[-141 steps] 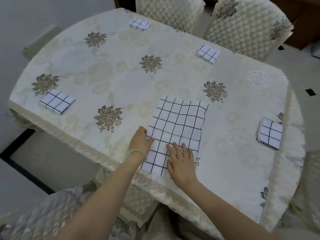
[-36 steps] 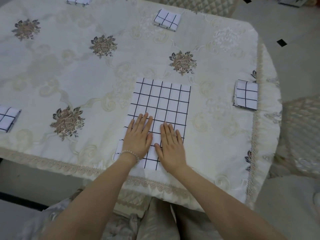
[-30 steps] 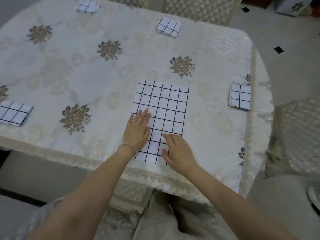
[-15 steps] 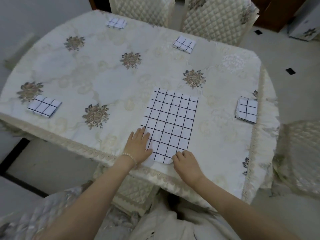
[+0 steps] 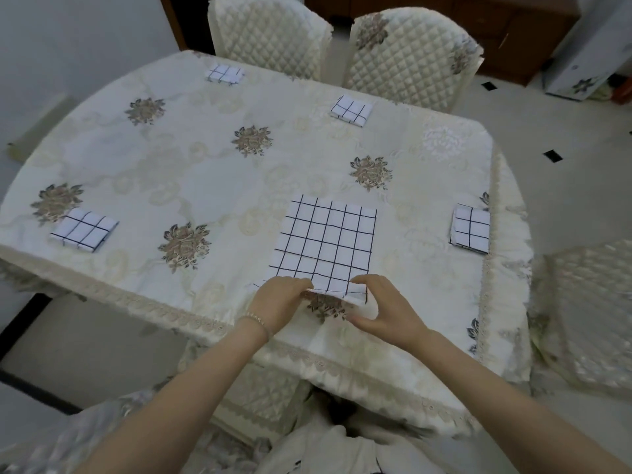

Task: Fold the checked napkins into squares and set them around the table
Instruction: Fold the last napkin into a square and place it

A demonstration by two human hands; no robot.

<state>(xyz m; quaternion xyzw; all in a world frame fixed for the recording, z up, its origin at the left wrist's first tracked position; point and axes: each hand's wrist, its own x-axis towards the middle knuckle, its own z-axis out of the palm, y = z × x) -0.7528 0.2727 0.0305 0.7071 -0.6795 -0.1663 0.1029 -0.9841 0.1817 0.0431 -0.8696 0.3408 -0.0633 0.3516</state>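
Cream damask tablecloth (image 5: 212,172) with brown flower motifs and a lace hem, spread over an oval surface; two quilted chairs (image 5: 270,35) at the far side, another quilted chair (image 5: 588,313) off to the right. Pale tiled floor (image 5: 561,138) with small black insets beyond.

Near edge, centre: half-folded checked napkin (image 5: 325,244), white with a thin black grid, lying flat apart from its near edge. That edge lifted off the cloth, a brown flower motif showing under it. Left hand (image 5: 280,301), beaded bracelet (image 5: 254,318) at the wrist, grip clamped on the napkin's near-left part, fingers curled over the raised edge. Right hand (image 5: 386,309), grip pinching the near-right corner between thumb and fingertips, the corner curling up and back. Both grips close together, just short of the surface's near rim.

Four folded napkin squares set round the rim, all well apart from the grips: left folded napkin (image 5: 84,229) far out to the left of the left grip; right folded napkin (image 5: 470,228) beyond and to the right of the right grip; far-right folded napkin (image 5: 351,110) well beyond both grips, before the right-hand chair; far-left folded napkin (image 5: 225,73) farthest off, before the left-hand chair.
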